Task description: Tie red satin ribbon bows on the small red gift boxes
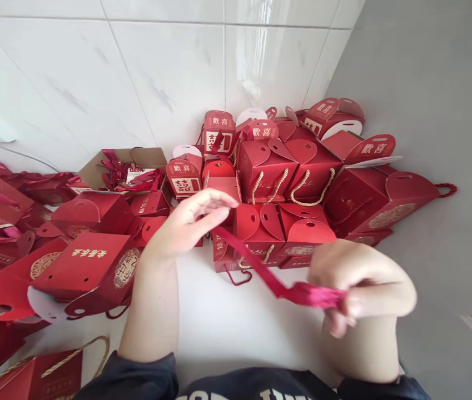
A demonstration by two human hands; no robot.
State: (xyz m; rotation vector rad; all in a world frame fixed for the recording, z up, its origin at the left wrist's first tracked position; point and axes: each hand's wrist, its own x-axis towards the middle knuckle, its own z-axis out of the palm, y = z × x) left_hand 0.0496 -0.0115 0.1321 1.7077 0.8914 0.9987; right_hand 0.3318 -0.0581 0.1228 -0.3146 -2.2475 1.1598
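A dark pinkish-red ribbon (252,258) runs slantwise between my two hands, above the white surface. Thumb and fingers of my left hand (194,222) are drawn together at its upper end, in front of the red boxes; the exact grip is partly hidden. My right hand (356,278), lower and to the right, is closed on the other end, where the ribbon bunches up. Just behind the ribbon stand red gift boxes (258,225) with gold cord handles.
More red boxes (98,261) crowd the left side. An open cardboard carton (89,169) holds red ribbons and cards. Stacked boxes (361,194) fill the back right corner, against a white tiled wall (177,72) and a grey wall (436,139). A box with a gold cord (58,372) lies front left.
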